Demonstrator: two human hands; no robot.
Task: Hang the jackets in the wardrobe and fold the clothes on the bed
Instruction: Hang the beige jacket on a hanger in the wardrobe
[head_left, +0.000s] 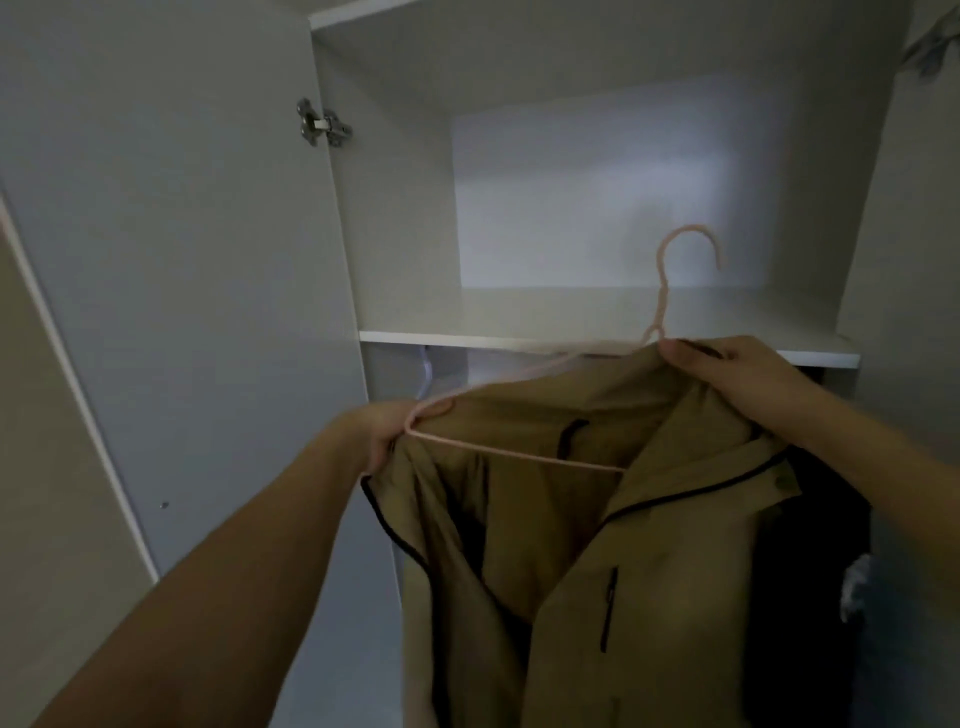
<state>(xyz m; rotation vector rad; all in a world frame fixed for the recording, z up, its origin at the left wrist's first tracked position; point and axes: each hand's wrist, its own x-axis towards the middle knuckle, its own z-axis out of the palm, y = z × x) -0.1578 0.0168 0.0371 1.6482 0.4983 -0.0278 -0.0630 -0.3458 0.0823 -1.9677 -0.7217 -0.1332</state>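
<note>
A tan jacket (597, 545) with dark zip trim hangs partly on a pale pink hanger (519, 454) in front of the open white wardrobe (395, 218). The hanger's hook (693, 244) points up, in front of the upper shelf compartment. My left hand (387, 431) grips the hanger's left end together with the jacket's shoulder. My right hand (727, 366) pinches the jacket's collar near the hanger's neck. The hanger's right arm is hidden inside the jacket.
The wardrobe's left door (171, 270) stands open, with a metal hinge (322, 123) near its top. A white shelf edge (597, 345) runs just above the jacket. A dark garment (810, 571) hangs behind the jacket on the right.
</note>
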